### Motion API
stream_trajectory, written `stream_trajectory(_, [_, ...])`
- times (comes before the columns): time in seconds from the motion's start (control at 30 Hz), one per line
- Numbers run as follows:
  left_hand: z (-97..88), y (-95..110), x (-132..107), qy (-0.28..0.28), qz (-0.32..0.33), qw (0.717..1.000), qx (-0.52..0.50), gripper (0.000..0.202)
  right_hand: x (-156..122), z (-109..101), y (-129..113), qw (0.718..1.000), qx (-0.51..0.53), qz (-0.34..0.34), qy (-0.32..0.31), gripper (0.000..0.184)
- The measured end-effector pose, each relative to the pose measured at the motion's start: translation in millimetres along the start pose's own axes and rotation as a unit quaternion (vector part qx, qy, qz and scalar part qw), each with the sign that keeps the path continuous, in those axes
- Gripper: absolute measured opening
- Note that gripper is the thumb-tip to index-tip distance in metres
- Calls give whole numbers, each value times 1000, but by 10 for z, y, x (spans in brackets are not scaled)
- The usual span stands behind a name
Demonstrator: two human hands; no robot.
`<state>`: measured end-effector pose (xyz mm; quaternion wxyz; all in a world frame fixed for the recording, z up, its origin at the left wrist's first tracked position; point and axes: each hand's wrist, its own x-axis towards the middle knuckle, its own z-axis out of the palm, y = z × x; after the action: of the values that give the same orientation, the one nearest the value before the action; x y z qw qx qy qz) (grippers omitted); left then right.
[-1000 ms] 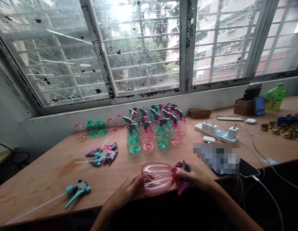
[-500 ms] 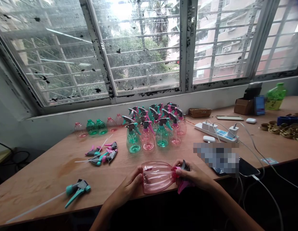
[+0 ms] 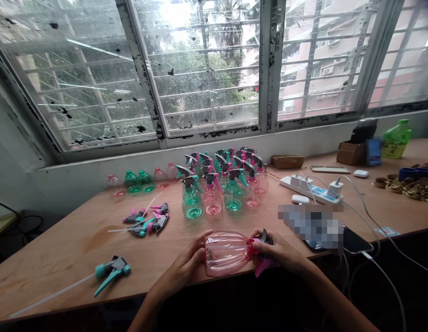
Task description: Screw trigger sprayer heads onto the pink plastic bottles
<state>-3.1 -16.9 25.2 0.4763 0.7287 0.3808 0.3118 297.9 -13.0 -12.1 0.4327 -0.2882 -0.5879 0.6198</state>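
Note:
A clear pink spray bottle [image 3: 226, 253] lies sideways in the air at the table's front edge, its base to the left and its neck to the right. My left hand [image 3: 189, 256] is closed around the base end. At the neck, my right hand [image 3: 278, 251] grips the pink-and-grey spray head [image 3: 264, 263], its fingers hiding part of the collar. To the left, a loose teal-and-grey spray head [image 3: 113, 272] with a long white tube rests on the table. Farther back lies a small heap of pink, teal and grey spray heads [image 3: 148, 221].
Several spray bottles with heads fitted [image 3: 214, 198] stand together at mid-table. Headless pink and green bottles [image 3: 139, 182] line the window wall. On the right are a power strip [image 3: 311, 190] with trailing cables, a phone [image 3: 357, 240], a brown box [image 3: 350, 152] and a green jug [image 3: 397, 138].
Both hands keep the same hold on the pink bottle and its spray head. The bottle has barely shifted; the whole view moved very slightly.

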Motion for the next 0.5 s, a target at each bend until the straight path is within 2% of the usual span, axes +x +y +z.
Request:
stream_trajectory(0.27, [-22,-29,-33,-1,-16,1000,17,50,3,11,-2,1000,-8,11,8,39])
stream_trajectory(0.5, [-6,37,-22,-18,-21,999,16,53,3,7,2,1000,2,1,-1,36])
